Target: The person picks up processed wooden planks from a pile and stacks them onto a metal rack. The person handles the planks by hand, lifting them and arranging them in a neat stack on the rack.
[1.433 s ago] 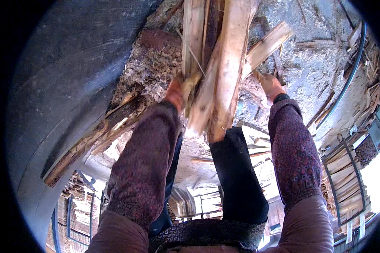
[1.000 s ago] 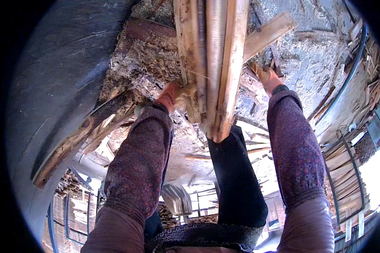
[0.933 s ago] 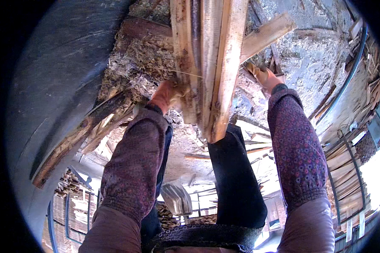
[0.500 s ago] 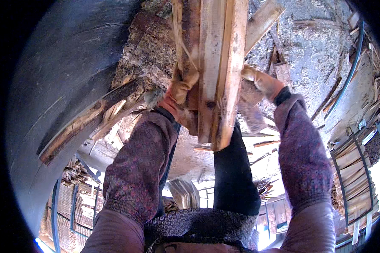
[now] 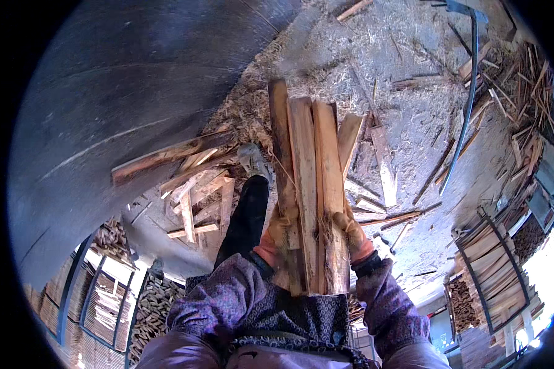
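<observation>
A bundle of rough wooden boards (image 5: 306, 184) is held lengthwise in front of my body, its near end close to my waist. My left hand (image 5: 278, 230), in an orange and tan work glove, is closed round the bundle's left side. On the right side my right hand (image 5: 352, 234), gloved the same way, grips the outer board. Several boards lie side by side in the bundle, some with dark bark edges. A shorter pale piece (image 5: 349, 142) sticks out at an angle on the far right. The undersides of the boards and my fingertips are hidden.
A large dark curved panel (image 5: 135, 80) rises at the left. Loose planks (image 5: 197, 197) and sawdust litter the floor around my foot. At the right a blue bar (image 5: 468, 111) crosses the floor near scrap wood (image 5: 535, 92). Framed racks of stacked wood (image 5: 495, 273) stand lower right.
The boards have come nearer my body and now lie fully in view. Both hands have drawn in with them, toward my waist. My view has shifted to the right.
</observation>
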Demonstrator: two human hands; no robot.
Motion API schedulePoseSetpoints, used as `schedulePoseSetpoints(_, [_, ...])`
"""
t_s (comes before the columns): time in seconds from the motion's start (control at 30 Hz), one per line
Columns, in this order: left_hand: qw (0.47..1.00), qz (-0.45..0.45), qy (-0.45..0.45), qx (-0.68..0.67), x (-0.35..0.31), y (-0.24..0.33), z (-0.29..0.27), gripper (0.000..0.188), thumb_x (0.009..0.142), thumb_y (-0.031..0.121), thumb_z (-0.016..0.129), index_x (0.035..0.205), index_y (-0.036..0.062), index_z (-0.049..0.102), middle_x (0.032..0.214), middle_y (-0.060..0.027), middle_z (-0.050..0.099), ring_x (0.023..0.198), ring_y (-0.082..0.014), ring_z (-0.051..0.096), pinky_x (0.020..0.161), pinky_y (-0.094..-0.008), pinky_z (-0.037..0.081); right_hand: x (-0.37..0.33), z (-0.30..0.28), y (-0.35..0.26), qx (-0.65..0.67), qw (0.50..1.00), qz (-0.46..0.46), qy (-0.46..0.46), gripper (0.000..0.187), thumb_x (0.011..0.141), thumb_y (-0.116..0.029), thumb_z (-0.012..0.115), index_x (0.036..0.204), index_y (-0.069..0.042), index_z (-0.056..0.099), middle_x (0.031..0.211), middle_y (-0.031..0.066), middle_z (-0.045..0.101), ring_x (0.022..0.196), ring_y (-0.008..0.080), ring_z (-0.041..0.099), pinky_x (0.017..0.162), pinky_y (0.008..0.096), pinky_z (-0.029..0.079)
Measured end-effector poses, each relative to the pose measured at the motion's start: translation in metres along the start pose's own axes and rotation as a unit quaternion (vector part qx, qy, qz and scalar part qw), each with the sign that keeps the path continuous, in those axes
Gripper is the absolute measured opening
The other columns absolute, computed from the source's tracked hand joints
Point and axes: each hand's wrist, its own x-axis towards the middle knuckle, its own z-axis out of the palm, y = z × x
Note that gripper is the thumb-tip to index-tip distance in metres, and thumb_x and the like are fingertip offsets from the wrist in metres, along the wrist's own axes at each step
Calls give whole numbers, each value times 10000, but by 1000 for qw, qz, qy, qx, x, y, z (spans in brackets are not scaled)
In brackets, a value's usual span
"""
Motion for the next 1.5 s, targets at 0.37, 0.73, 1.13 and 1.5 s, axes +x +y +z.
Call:
schedulePoseSetpoints(0.37, [983, -174, -59, -24, 17, 77, -37, 517, 984, 239, 683, 1441, 42, 542, 1356, -111, 649, 1148, -269, 673, 1009, -433, 556, 74, 67, 25, 13, 998, 42, 44, 594, 993, -429, 683, 1416, -31, 562, 1247, 137, 696, 1075, 274, 686, 954, 433, 570])
schedulePoseSetpoints(0.73, [992, 92, 38, -82, -224, 24, -40, 508, 1029, 148, 618, 1516, 105, 482, 1386, -104, 627, 1186, -225, 654, 979, -365, 569, -118, 193, 96, -134, 973, 184, 29, 685, 957, -486, 714, 1478, -94, 503, 1325, 132, 658, 1160, 299, 655, 1012, 465, 554])
schedulePoseSetpoints(1.13, [878, 342, 43, -331, -508, -91, -108, 595, 985, 37, 616, 1545, 109, 428, 1344, -101, 637, 1165, -218, 669, 967, -360, 586, -204, 225, 274, -425, 830, 321, -165, 413, 1057, -202, 613, 1431, -58, 514, 1184, 95, 688, 1001, 213, 707, 871, 369, 623])
schedulePoseSetpoints(1.5, [717, 644, 246, -106, -753, -207, -296, 821, 943, 197, 696, 1634, 68, 273, 1612, -118, 417, 1464, -240, 407, 1223, -354, 305, -442, 323, 559, -594, 620, 321, -398, 586, 1021, -287, 634, 1484, -12, 403, 1349, 148, 589, 1173, 278, 632, 984, 413, 553])
